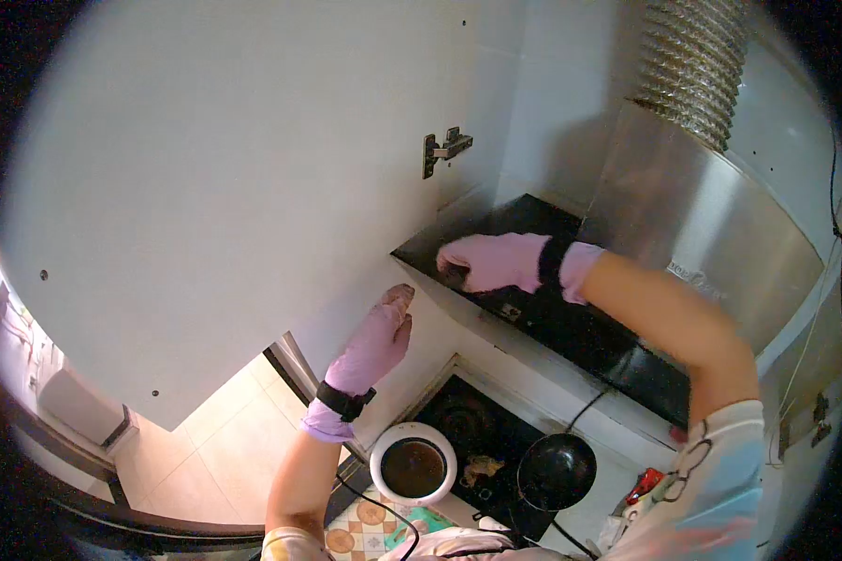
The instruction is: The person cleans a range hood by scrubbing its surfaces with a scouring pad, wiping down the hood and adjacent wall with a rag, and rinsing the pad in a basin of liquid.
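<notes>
My right hand (496, 263), in a pink glove with a black wrist strap, reaches over the black top of the range hood (557, 224). Its fingers curl downward against that surface near the front left corner. Whatever they may be holding is hidden beneath them. Lower and to the left is my left hand (376, 344), gloved and strapped the same way. Its fingers stretch upward, with dark smudges on the tips, and the thumb stands slightly apart. It appears to hold nothing and is close to the hood's left corner and the white cabinet door (225, 187).
A metal hinge (447, 150) juts from the cabinet door's edge. The steel hood housing (711, 234) leads to a foil duct (692, 70). Below are the black stovetop (458, 411), a dark wok (557, 472) and a white-rimmed pot (376, 463) containing dark liquid. Cables hang nearby.
</notes>
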`<state>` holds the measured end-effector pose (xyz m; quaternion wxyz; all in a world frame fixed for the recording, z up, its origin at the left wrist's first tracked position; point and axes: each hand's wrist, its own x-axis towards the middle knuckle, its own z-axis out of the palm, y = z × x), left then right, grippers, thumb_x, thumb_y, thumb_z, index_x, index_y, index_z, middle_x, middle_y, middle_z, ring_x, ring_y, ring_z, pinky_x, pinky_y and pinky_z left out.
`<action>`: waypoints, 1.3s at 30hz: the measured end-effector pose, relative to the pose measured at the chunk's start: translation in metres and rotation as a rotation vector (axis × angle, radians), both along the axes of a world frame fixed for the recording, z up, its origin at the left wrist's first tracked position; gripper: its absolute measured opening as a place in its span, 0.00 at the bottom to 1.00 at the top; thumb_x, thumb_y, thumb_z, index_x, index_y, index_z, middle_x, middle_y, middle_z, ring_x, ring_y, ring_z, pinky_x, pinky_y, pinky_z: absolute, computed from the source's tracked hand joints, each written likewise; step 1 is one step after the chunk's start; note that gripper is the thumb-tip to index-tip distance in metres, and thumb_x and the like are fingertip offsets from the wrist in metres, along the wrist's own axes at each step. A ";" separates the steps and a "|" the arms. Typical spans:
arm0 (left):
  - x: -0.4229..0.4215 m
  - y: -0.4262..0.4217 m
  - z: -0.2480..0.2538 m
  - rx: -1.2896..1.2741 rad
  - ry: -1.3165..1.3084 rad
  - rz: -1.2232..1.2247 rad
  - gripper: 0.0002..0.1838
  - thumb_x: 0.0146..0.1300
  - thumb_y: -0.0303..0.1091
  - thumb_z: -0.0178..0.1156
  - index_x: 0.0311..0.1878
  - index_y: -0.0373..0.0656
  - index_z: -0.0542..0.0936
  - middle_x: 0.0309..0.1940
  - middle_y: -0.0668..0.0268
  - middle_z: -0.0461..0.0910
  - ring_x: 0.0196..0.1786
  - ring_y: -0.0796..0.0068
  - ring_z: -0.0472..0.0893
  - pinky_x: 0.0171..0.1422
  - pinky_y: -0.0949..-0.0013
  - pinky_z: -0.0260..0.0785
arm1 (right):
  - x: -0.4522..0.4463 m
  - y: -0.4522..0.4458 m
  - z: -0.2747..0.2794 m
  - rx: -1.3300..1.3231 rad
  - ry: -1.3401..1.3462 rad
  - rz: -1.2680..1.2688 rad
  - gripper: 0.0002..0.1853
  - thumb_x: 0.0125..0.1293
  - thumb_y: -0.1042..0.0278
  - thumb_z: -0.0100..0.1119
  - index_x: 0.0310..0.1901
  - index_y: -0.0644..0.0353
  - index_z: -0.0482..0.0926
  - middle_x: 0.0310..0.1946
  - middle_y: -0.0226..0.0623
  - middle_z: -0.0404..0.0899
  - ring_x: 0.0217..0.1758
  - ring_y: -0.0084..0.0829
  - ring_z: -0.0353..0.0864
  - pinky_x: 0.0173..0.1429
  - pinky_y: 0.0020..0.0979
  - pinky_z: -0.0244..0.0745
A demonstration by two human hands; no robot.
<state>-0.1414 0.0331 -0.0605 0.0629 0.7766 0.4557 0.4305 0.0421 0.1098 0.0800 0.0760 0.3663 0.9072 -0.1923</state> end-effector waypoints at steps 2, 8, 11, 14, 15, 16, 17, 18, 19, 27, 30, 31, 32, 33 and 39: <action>0.003 -0.002 0.006 -0.050 -0.067 -0.009 0.21 0.56 0.19 0.47 0.55 0.36 0.68 0.55 0.49 0.69 0.58 0.50 0.68 0.62 0.61 0.62 | 0.008 0.000 -0.002 0.010 -0.009 0.074 0.22 0.52 0.71 0.52 0.52 0.60 0.67 0.43 0.40 0.74 0.46 0.35 0.72 0.51 0.34 0.65; 0.003 -0.006 0.012 -0.064 0.046 0.040 0.20 0.58 0.22 0.47 0.55 0.35 0.67 0.55 0.49 0.68 0.58 0.50 0.68 0.63 0.60 0.61 | -0.029 -0.006 0.007 0.003 0.051 -0.143 0.25 0.55 0.71 0.47 0.57 0.56 0.64 0.49 0.45 0.72 0.39 0.41 0.77 0.34 0.39 0.73; 0.003 -0.005 0.006 -0.091 0.021 0.028 0.19 0.59 0.22 0.47 0.55 0.34 0.66 0.54 0.48 0.68 0.58 0.49 0.67 0.63 0.60 0.60 | -0.049 0.007 0.005 0.086 -0.041 -0.152 0.26 0.53 0.70 0.46 0.57 0.55 0.64 0.47 0.44 0.72 0.28 0.42 0.77 0.25 0.37 0.73; 0.008 -0.003 0.002 -0.022 0.012 0.010 0.19 0.59 0.23 0.47 0.56 0.34 0.66 0.55 0.48 0.68 0.58 0.49 0.67 0.63 0.59 0.60 | -0.044 0.000 0.009 0.010 -0.044 -0.171 0.27 0.52 0.70 0.48 0.58 0.56 0.64 0.46 0.43 0.72 0.19 0.41 0.75 0.20 0.35 0.71; 0.011 -0.003 0.004 -0.020 0.013 0.009 0.19 0.59 0.23 0.47 0.56 0.34 0.66 0.55 0.48 0.68 0.58 0.49 0.67 0.63 0.59 0.60 | -0.039 -0.007 0.014 0.012 -0.043 -0.172 0.27 0.52 0.70 0.48 0.58 0.56 0.64 0.46 0.43 0.72 0.19 0.41 0.75 0.20 0.35 0.71; 0.012 -0.004 0.008 -0.024 0.005 0.008 0.19 0.59 0.23 0.47 0.56 0.35 0.66 0.55 0.48 0.68 0.58 0.49 0.67 0.63 0.59 0.60 | -0.032 -0.015 0.023 -0.006 -0.103 -0.147 0.27 0.52 0.69 0.48 0.58 0.56 0.65 0.44 0.42 0.72 0.22 0.40 0.75 0.21 0.35 0.72; 0.013 -0.004 0.011 -0.029 -0.001 0.006 0.19 0.59 0.23 0.48 0.56 0.36 0.66 0.55 0.48 0.67 0.58 0.49 0.67 0.63 0.59 0.60 | -0.023 -0.020 0.027 -0.027 -0.161 -0.123 0.27 0.53 0.68 0.49 0.58 0.56 0.65 0.42 0.41 0.73 0.25 0.39 0.76 0.22 0.36 0.72; 0.014 -0.003 0.012 -0.029 0.002 0.000 0.19 0.59 0.23 0.48 0.56 0.36 0.66 0.55 0.48 0.67 0.58 0.49 0.67 0.63 0.59 0.60 | -0.007 -0.012 0.013 0.015 -0.055 -0.061 0.26 0.54 0.66 0.50 0.57 0.56 0.66 0.40 0.41 0.75 0.34 0.38 0.77 0.31 0.35 0.74; 0.016 -0.001 0.014 0.046 -0.031 -0.010 0.17 0.58 0.22 0.48 0.52 0.33 0.68 0.50 0.46 0.70 0.53 0.49 0.70 0.57 0.60 0.63 | 0.011 -0.011 0.002 0.067 -0.011 -0.003 0.25 0.54 0.66 0.50 0.57 0.56 0.67 0.40 0.40 0.75 0.39 0.37 0.76 0.38 0.35 0.73; 0.042 0.013 0.059 0.204 -0.027 -0.188 0.15 0.56 0.21 0.50 0.48 0.30 0.70 0.46 0.46 0.71 0.51 0.49 0.71 0.54 0.61 0.65 | 0.080 -0.010 -0.019 0.371 -0.031 0.299 0.23 0.51 0.79 0.53 0.52 0.58 0.72 0.43 0.45 0.74 0.48 0.44 0.73 0.51 0.35 0.69; 0.047 0.021 0.078 -0.047 0.138 -0.216 0.22 0.63 0.34 0.50 0.59 0.38 0.65 0.57 0.50 0.67 0.60 0.53 0.65 0.66 0.61 0.57 | 0.080 -0.011 -0.016 0.319 0.043 0.134 0.27 0.51 0.81 0.52 0.56 0.59 0.68 0.45 0.50 0.71 0.53 0.47 0.70 0.54 0.36 0.67; 0.047 0.026 0.081 0.008 0.192 -0.202 0.21 0.61 0.34 0.51 0.56 0.35 0.66 0.52 0.48 0.69 0.56 0.51 0.68 0.60 0.61 0.60 | 0.079 -0.002 -0.024 0.289 0.109 0.250 0.28 0.52 0.81 0.50 0.58 0.61 0.66 0.50 0.50 0.69 0.52 0.48 0.70 0.54 0.38 0.67; 0.047 0.032 0.085 0.063 0.249 -0.189 0.21 0.59 0.34 0.52 0.53 0.32 0.66 0.47 0.47 0.71 0.52 0.49 0.70 0.55 0.61 0.63 | 0.084 0.002 -0.025 0.288 0.113 0.243 0.28 0.52 0.81 0.50 0.58 0.61 0.66 0.50 0.50 0.69 0.52 0.48 0.70 0.54 0.38 0.67; 0.048 0.037 0.091 0.061 0.254 -0.196 0.21 0.59 0.34 0.52 0.53 0.32 0.66 0.47 0.47 0.71 0.52 0.49 0.70 0.55 0.61 0.63 | 0.078 -0.013 -0.011 0.318 0.054 0.156 0.27 0.52 0.82 0.48 0.58 0.63 0.66 0.51 0.50 0.69 0.52 0.48 0.70 0.54 0.38 0.67; 0.081 0.075 0.095 -0.070 0.358 -0.548 0.23 0.56 0.37 0.55 0.53 0.36 0.67 0.43 0.47 0.73 0.50 0.50 0.72 0.52 0.58 0.65 | 0.102 -0.062 0.019 0.322 0.041 -0.078 0.23 0.53 0.84 0.42 0.54 0.66 0.70 0.47 0.46 0.73 0.44 0.39 0.73 0.48 0.29 0.69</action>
